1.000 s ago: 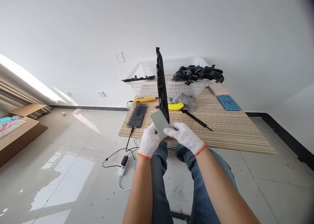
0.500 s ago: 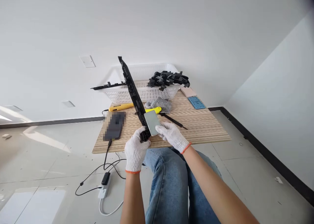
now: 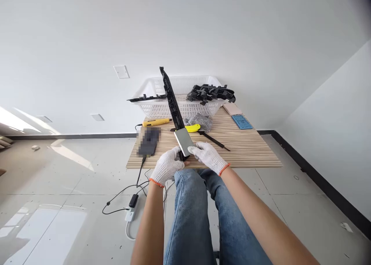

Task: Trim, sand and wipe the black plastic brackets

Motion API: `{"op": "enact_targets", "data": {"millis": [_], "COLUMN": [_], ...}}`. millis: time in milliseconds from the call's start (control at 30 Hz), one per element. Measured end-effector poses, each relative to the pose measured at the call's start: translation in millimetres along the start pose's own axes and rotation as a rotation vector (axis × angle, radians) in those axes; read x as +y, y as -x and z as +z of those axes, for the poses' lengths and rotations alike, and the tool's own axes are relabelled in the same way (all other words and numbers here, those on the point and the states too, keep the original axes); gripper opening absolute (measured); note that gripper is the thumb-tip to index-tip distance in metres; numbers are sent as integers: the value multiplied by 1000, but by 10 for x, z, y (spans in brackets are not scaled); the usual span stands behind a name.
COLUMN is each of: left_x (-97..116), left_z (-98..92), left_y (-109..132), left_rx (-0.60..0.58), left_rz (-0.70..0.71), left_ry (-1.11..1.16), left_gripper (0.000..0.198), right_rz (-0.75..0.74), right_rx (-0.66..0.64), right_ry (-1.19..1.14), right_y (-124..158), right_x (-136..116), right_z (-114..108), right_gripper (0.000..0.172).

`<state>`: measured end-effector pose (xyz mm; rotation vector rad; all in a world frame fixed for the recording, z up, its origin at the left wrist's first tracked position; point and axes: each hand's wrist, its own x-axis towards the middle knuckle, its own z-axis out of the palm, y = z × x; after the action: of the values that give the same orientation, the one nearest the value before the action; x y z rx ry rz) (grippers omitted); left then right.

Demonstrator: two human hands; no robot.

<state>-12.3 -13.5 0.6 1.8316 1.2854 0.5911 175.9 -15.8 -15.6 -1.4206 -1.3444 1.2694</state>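
Observation:
In white knit gloves with orange cuffs, both my hands are over the table's front edge. My left hand (image 3: 168,165) is closed around the lower end of a long black plastic trim strip (image 3: 173,104). The strip tilts up and away, its far end rising in front of the basket. My right hand (image 3: 209,156) pinches a flat grey rectangular block (image 3: 184,141) by its lower right corner. That block overlaps the strip's lower part; whether they touch is unclear. Just beyond lie a yellow-handled cutter (image 3: 192,128), a slim black tool (image 3: 215,140) and a grey speckled cloth (image 3: 203,122).
A white plastic basket (image 3: 153,110) stands at the back, with black plastic parts (image 3: 211,93) across its rim. A yellow corded tool (image 3: 156,122) and a dark phone (image 3: 151,142) lie left. Pink (image 3: 232,108) and blue (image 3: 241,122) pads lie right. Cables (image 3: 117,193) trail across the floor.
The grey block has shifted from the strip's right side to across its lower part. The strip stands slightly steeper. The whole view has swung left.

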Motion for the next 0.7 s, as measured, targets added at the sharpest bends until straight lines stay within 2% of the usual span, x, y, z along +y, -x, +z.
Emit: {"op": "enact_targets", "data": {"millis": [133, 500, 700], "left_x": [-115, -23, -13], "left_z": [-38, -33, -46], "left_y": [-58, -5, 3], "left_rx": [-112, -59, -81], "left_rz": [49, 36, 19], "left_ry": [129, 93, 115], "left_gripper": [54, 53, 54], "right_rz": [-38, -17, -11], "right_rx": [31, 37, 56], "right_ry": [27, -45, -58], "right_y": [-19, 23, 57], "right_x": [71, 23, -30], "right_z": [-4, -7, 16], "right_gripper": [48, 45, 43]}}
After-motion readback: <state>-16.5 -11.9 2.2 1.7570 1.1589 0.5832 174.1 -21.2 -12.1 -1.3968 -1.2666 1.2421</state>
